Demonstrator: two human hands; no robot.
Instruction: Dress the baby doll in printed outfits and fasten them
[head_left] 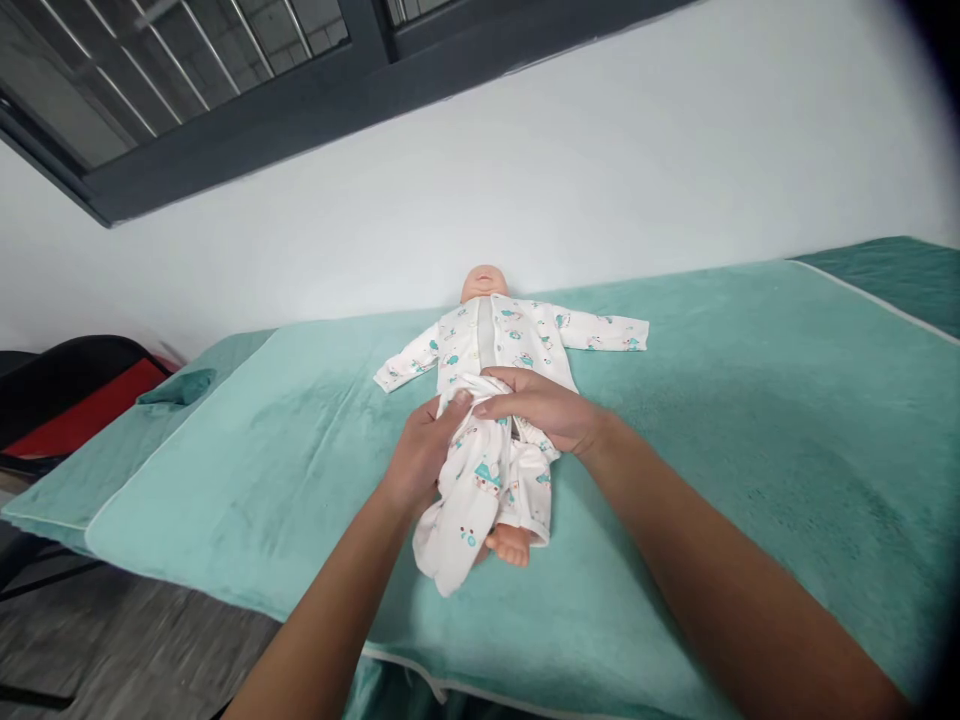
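Observation:
A baby doll [485, 283] lies on its back, its head end by the wall, wearing a white printed baby shirt [529, 335] with the sleeves spread to both sides. Over its legs are matching white printed baby pants [480, 475]. My left hand [426, 448] pinches the bunched upper edge of the pants, thumb on top. Close beside it, my right hand [547, 408] grips the same edge from the right, its fingers partly hidden by cloth. One bare doll foot [511, 546] sticks out of a pant leg; the other leg is mostly covered by loose fabric.
A green plush cover [720, 450] spreads over the bed beneath the doll. The white wall [600, 170] rises behind it, with a dark window frame [300, 130] at upper left. A black and red chair [82, 400] stands at the left, above grey flooring [150, 640].

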